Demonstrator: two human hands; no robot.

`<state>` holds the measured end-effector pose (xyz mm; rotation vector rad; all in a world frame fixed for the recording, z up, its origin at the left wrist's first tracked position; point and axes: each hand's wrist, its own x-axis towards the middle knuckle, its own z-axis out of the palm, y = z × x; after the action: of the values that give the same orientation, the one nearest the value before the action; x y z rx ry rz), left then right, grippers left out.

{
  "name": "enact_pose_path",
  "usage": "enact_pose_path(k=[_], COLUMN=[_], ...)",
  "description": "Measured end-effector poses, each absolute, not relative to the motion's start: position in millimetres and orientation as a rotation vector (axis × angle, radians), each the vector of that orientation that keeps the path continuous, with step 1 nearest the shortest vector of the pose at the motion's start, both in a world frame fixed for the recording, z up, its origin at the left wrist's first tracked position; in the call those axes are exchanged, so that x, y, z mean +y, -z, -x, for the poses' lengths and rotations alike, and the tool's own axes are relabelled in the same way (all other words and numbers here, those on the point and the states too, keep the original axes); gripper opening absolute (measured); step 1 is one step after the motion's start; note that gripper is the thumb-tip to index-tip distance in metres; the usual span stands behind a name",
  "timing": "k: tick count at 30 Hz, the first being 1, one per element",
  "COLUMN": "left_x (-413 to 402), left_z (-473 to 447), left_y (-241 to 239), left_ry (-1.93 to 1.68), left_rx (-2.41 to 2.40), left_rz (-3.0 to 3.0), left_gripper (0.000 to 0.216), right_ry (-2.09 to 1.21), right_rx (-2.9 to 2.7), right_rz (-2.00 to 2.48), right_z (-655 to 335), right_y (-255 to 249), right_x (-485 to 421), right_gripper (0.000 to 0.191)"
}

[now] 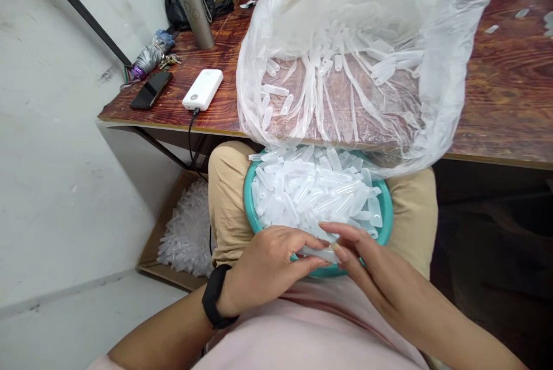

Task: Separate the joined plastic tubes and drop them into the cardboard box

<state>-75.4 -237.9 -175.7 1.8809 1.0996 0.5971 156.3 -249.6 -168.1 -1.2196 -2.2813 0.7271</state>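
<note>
A teal bowl (249, 204) rests on my lap, heaped with several small clear plastic tubes (315, 188). My left hand (270, 266), with a black band on its wrist, and my right hand (367, 266) meet at the bowl's near rim. Both pinch one clear tube (322, 253) between their fingertips, the left at one end and the right at the other. Above the bowl, a large clear plastic bag (358, 59) holding more tubes sits on the wooden table's (510, 93) edge and hangs over it.
On the table's left part lie a white power bank (203, 89) with a cable, a black phone (151, 90), keys, a folded umbrella (152, 54) and a steel bottle (190, 1). A cardboard box (184, 231) of tubes stands on the floor at my left. A white wall lies left.
</note>
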Motion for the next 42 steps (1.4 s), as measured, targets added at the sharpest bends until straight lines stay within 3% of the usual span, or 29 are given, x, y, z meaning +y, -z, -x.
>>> enact_pose_path(k=[3,12,18,22,25,27,31,34,42], left_x=[-231,-218,-214,-215,-221,-226,-232,-230,-232], left_z=[72,66,62,58,56,53,42,37,66], left_y=[170,163,163,166,166,168,179,190,181], left_ry=[-0.624,-0.737,-0.674,-0.568,-0.485,-0.399,-0.122,0.016,-0.328], left_rx=[1.112,1.139,1.112,1.114,1.088,1.067,1.009,0.946,1.013], left_rz=[-1.845,-1.908,-1.966,-2.158,-2.16,-2.188,-2.358,-2.422,-2.115], left_gripper=[0.017,0.015,0.013,0.018,0.013,0.012,0.026,0.024,0.013], right_ry=[-0.734,-0.647,-0.567,-0.878,-1.207,-1.255,-1.068,-0.979,-0.646], right_rx=[-2.275,-2.261,-2.314,-2.165,-2.071,-2.071,-2.246,-2.405,-2.679], right_rz=[1.249,1.189,1.035,1.194,1.332,1.408,1.46,1.306,1.303], right_z=[-159,-161,-160,-157,-169,-183,-207,-205,-156], right_y=[163,160,163,162,161,165,184,198,203], right_x=[-243,-231,-231,-233,-230,-226,-224,-226,-228], right_gripper=[0.043,0.03,0.034,0.025,0.034,0.037,0.026,0.019,0.039])
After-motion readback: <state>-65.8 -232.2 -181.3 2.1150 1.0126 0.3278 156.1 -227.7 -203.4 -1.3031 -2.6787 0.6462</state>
